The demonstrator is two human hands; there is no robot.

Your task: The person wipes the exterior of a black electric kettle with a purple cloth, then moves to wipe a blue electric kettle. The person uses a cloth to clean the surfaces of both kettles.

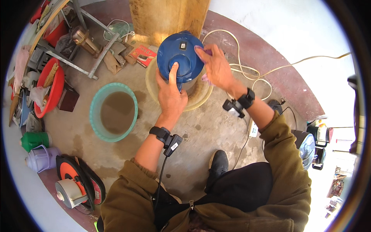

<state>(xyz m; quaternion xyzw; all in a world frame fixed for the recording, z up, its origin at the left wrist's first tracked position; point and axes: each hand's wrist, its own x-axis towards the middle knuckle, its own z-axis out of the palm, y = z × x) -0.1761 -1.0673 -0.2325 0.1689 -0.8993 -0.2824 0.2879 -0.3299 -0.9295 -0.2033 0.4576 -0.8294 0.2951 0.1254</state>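
The round blue plastic jug (pixel 180 57) sits over a yellow basin (pixel 201 96) on the floor. The left hand (pixel 170 94) grips its handle tight. The right hand (pixel 216 65) presses a purple cloth (pixel 206 79) on its side, fingers spread. Best to hold it steady and rub gently.

We cannot see the body of the blue kettle (pixel 181 58) below its lid, since the left hand (pixel 170 94) and right hand (pixel 217 67) cover parts of it; the purple cloth (pixel 206 79) shows only as scraps under the right palm; the yellow basin (pixel 197 96) is largely hidden beneath the kettle; the wooden post (pixel 168 17) is cut off at the far edge; things at the far right rim are too washed out to name.
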